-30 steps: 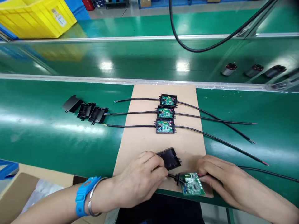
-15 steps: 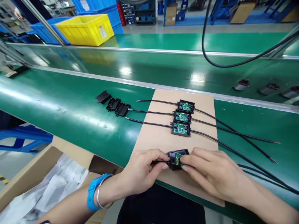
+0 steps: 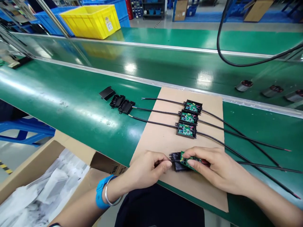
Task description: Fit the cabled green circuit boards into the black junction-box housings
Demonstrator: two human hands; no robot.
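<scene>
My right hand (image 3: 213,164) pinches a green circuit board (image 3: 185,158) with thumb and forefinger, tilted over a black plastic case (image 3: 178,166). Thumb and forefinger of my left hand (image 3: 150,165) press together at the case's left end; what lies between them is too small to tell. Behind the hands, three black cases with boards inside, the far one (image 3: 193,107), the middle one (image 3: 188,118) and the near one (image 3: 186,130), stand in a column on a cardboard sheet (image 3: 163,138). Black cables run out of both sides of each.
Two open black cases (image 3: 126,107) and a flat black lid (image 3: 107,93) lie left on the green table (image 3: 78,91). A carton (image 3: 55,148) of white wrapped items is at lower left. A yellow bin (image 3: 91,22) and metal cylinders (image 3: 244,85) are farther back.
The board in my right hand has come up and turned, showing more of its green face above the case. The camera view has shifted slightly.
</scene>
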